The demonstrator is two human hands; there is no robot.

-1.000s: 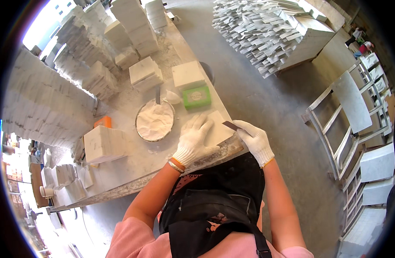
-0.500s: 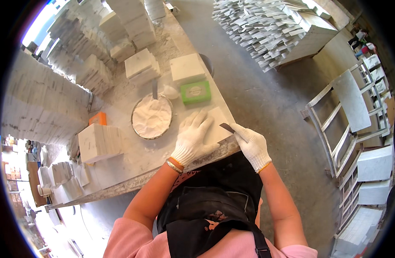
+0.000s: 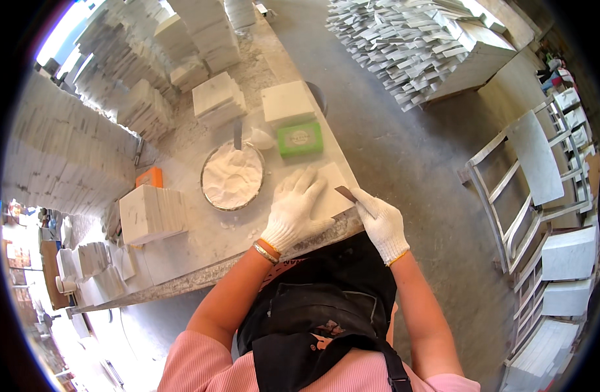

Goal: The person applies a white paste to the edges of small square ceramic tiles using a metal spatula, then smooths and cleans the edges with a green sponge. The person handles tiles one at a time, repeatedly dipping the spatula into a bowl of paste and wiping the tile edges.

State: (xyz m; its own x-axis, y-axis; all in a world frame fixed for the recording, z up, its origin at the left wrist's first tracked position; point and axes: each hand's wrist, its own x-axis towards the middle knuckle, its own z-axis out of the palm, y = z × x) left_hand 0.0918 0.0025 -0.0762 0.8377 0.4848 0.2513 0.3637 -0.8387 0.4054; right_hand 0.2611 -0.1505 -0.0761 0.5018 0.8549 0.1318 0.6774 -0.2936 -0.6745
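My left hand (image 3: 295,208), in a white knit glove, lies flat with fingers spread on a pale stone tile (image 3: 333,189) at the table's near right corner. In my gloved right hand (image 3: 382,223) is a thin dark scraper blade (image 3: 347,194), gripped over the tile's right edge, its tip pointing up and left. Left of my left hand stands a round bowl (image 3: 207,199) of white powder. A dark flat blade (image 3: 238,134) sticks up from the bowl's far side. Beyond the tile sits a green box (image 3: 300,139).
Stone tile stacks (image 3: 71,144) crowd the table's left and far side. One tile block (image 3: 150,215) stands near an orange box (image 3: 151,176). Two more stacks (image 3: 288,101) lie behind the bowl. Over the floor at right are a wooden rack (image 3: 502,189) and piled stone strips (image 3: 404,52).
Both hands keep nearly the same places, the left still flat on the tile. The scraper blade in my right hand has tilted slightly. The whole view has shifted a little.
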